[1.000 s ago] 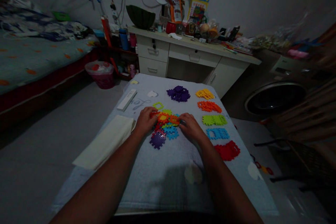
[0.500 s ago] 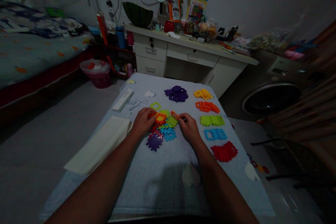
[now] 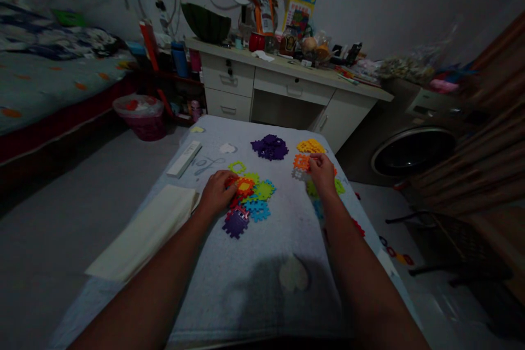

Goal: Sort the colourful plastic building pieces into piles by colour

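My right hand pinches an orange interlocking plastic tile at its right edge, over the right side of the cloth. A shadow shows just under this tile. My left hand is closed at the left edge of an orange tile with a yellow middle, its fingertips partly hidden. Around that tile lies a mixed heap: green tiles, blue tiles, red ones and a purple tile. My right hand and forearm partly cover the sorted orange, green, blue and red groups.
A purple pile and a yellow pile lie toward the far edge of the cloth-covered table. At the left are a long white box and a folded cream cloth. A white desk stands beyond.
My right hand has moved right and away from me with the orange tile, from the mixed heap to the sorted groups. My left hand stays at the heap. The view has shifted slightly.
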A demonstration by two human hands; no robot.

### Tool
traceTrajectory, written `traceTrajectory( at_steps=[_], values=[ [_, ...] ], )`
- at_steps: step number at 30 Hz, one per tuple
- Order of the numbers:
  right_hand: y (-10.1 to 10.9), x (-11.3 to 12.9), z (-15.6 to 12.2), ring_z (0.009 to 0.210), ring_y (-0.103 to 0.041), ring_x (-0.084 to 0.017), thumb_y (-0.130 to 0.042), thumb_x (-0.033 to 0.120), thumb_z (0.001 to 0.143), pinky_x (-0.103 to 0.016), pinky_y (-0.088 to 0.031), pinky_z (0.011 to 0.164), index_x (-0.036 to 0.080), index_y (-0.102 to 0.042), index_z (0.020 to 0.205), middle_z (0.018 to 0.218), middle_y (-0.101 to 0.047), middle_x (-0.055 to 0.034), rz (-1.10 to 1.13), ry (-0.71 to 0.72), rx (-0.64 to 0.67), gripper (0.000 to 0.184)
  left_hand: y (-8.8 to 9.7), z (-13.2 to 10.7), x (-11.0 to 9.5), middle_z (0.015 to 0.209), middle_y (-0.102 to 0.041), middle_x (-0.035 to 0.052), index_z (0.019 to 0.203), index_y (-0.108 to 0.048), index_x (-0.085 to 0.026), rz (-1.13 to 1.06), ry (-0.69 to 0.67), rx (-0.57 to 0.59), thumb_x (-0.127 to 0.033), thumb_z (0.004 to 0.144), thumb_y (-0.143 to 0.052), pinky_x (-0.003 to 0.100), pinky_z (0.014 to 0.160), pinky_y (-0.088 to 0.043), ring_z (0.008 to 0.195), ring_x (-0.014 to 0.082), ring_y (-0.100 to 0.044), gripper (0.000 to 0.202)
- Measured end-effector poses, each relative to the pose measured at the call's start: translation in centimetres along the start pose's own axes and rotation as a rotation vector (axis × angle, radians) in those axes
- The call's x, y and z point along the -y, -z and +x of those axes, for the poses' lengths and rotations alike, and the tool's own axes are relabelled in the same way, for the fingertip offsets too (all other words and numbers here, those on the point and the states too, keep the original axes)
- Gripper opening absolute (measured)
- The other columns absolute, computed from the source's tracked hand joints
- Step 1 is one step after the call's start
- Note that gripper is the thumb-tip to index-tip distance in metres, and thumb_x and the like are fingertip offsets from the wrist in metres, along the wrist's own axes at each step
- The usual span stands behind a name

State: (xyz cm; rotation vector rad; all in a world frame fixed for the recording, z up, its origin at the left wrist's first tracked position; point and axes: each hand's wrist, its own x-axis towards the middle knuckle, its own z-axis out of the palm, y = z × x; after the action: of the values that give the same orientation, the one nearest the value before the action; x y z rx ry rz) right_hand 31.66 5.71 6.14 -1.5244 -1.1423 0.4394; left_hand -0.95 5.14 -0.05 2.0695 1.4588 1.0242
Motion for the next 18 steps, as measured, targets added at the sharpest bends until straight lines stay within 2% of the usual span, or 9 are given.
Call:
traceTrajectory(
  at_steps=[4,7,13,18],
  values=[
    [1.9,-1.3,4.3,0.059,-0.054,-0.014,-0.055,0.021,0.069,-0.026,-0.043,0.057,0.017,-0.060,0.073,0.064,-0.057,0.0017,-0.162,-0.096,-0.125,0.007,0.2,0.0,-0.1,0.107,-0.063,0.0082,0.101,-0.066,-0.019,-0.005,0.003,0.017,-0.028,0.079,-0.051,0.043,0.097,-0.046,0.106,0.0262,-0.059,0.028],
    [2.5,-2.1,6.0,0.057,-0.054,-0.013,-0.055,0.013,0.066,-0.024,-0.042,0.054,0.017,-0.058,0.066,0.062,-0.057,0.0018,-0.246,-0.174,-0.128,0.005,0.1,0.0,0.0,0.108,-0.063,0.0079,0.101,-0.066,-0.019,-0.003,0.002,0.018,-0.028,0.079,-0.052,0.043,0.098,-0.046,0.107,0.0261,-0.058,0.028],
    [2.5,-3.6,6.6,0.049,-0.051,-0.012,-0.055,0.008,0.064,-0.023,-0.041,0.049,0.017,-0.059,0.063,0.054,-0.055,0.0032,-0.351,-0.267,-0.123,0.010,0.1,0.1,0.1,0.107,-0.064,0.0085,0.101,-0.066,-0.019,0.001,-0.005,0.025,-0.030,0.079,-0.051,0.043,0.097,-0.047,0.106,0.0264,-0.059,0.029],
    [2.9,-3.6,6.8,0.058,-0.055,-0.016,-0.053,0.006,0.063,-0.027,-0.046,0.061,0.018,-0.056,0.056,0.053,-0.055,0.0014,-0.412,-0.248,-0.157,0.014,0.1,0.1,0.0,0.107,-0.064,0.0087,0.101,-0.066,-0.019,0.003,-0.004,0.030,-0.031,0.079,-0.050,0.043,0.096,-0.047,0.105,0.0266,-0.059,0.029]
  ],
)
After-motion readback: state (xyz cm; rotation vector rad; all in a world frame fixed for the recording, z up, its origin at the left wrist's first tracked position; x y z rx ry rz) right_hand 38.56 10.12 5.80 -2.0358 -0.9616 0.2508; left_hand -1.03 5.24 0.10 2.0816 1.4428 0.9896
